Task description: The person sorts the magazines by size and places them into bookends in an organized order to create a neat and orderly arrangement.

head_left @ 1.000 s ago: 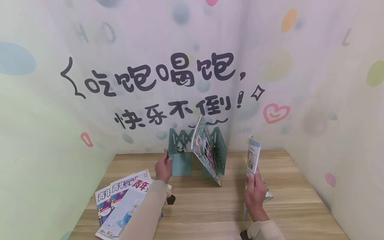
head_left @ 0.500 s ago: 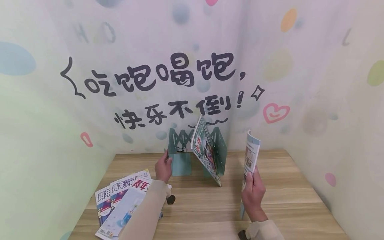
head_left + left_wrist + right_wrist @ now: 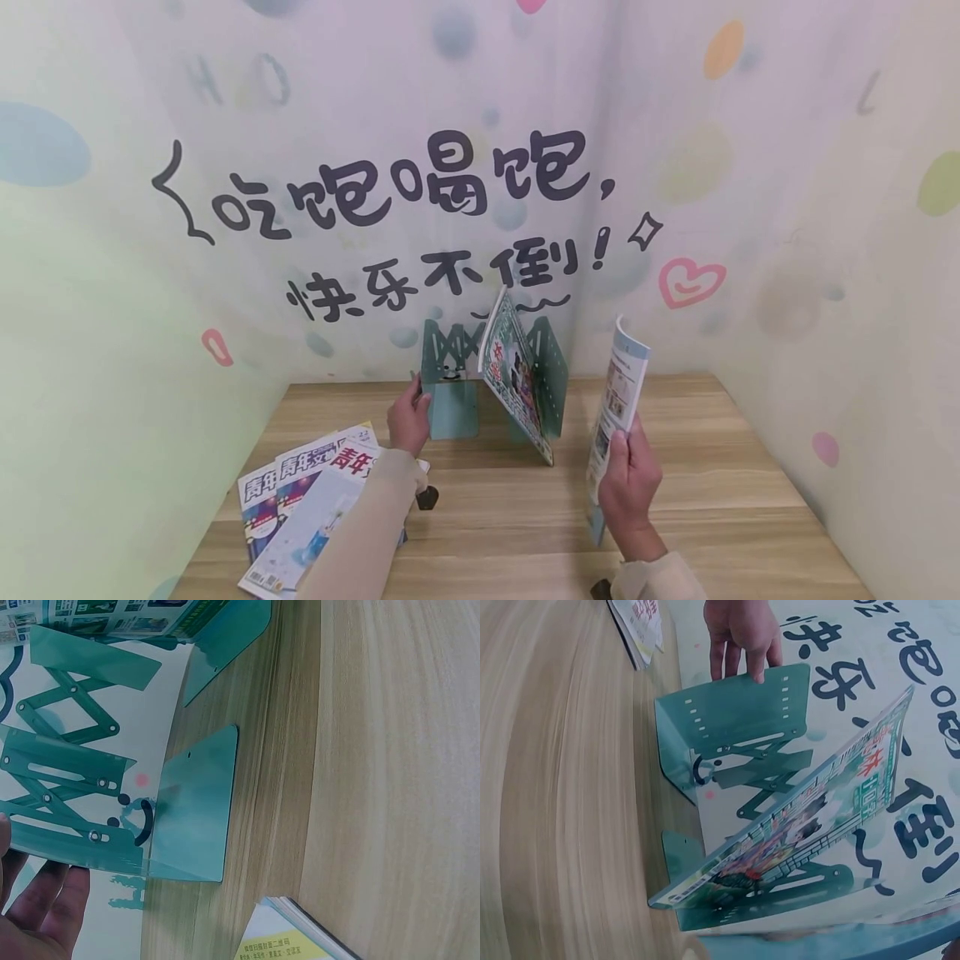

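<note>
At the back of the table stands a green expandable bookend (image 3: 453, 412) with a scissor-link frame. My left hand (image 3: 409, 423) grips its left end plate, thumb on one face and fingers on the other, as the right wrist view shows at the bookend's plate (image 3: 742, 709). A magazine (image 3: 517, 375) with a colourful cover leans slantwise inside the bookend near the right end plate. To the right, my right hand (image 3: 633, 492) holds a second magazine (image 3: 618, 387) upright, spaced apart from the bookend. Its top edge curves, and a printed page side with small pictures faces left.
Several magazines (image 3: 300, 525) lie fanned at the table's left, partly under the left sleeve (image 3: 367, 517). The wooden table (image 3: 517, 533) meets a printed wall (image 3: 480, 100) right behind the bookend. Side walls flank the table.
The magazine in my right hand has shifted slightly left and up and turned, so more of its printed face shows. My left hand, the bookend and the leaning magazine have stayed put.
</note>
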The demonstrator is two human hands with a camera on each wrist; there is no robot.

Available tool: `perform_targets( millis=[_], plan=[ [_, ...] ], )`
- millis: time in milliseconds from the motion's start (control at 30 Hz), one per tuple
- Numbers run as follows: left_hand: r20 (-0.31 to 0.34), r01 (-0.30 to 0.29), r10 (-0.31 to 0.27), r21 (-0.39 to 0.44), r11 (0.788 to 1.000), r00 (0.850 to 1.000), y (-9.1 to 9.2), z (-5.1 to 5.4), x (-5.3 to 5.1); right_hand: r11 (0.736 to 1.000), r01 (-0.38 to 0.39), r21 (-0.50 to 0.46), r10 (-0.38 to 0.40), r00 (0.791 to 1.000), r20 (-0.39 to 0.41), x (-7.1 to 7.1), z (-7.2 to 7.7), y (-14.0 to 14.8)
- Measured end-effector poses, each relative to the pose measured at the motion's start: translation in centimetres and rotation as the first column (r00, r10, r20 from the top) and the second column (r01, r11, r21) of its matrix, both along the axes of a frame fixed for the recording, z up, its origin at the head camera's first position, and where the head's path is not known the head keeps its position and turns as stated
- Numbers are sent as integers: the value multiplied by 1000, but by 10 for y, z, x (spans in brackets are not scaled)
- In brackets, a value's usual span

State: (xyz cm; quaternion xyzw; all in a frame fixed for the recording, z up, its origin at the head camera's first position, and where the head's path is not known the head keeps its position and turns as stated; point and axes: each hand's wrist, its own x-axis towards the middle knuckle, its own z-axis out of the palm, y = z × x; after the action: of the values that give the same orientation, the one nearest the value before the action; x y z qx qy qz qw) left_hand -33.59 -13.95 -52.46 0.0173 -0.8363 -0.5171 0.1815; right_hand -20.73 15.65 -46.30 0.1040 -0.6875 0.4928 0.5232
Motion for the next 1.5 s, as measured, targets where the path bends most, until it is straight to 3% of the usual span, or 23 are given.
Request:
perform_targets(
  millis=[133,633,1200,1500],
  plan=[
    [3,2,-2,5,1000,1000,0,-1,0,999,-43,-18,42,998,-42,5,9,-7],
    [6,3,-3,11,1000,1000,1,1,1,995,-91,49,94,995,-45,17,17,-16],
    [14,-1,1,21,1000,1000,2,2,2,987,-147,71,154,981,-119,22,23,-23],
    [10,-4,3,23,1000,1000,1,2,2,982,-164,97,174,978,-117,25,27,-28]
  ],
)
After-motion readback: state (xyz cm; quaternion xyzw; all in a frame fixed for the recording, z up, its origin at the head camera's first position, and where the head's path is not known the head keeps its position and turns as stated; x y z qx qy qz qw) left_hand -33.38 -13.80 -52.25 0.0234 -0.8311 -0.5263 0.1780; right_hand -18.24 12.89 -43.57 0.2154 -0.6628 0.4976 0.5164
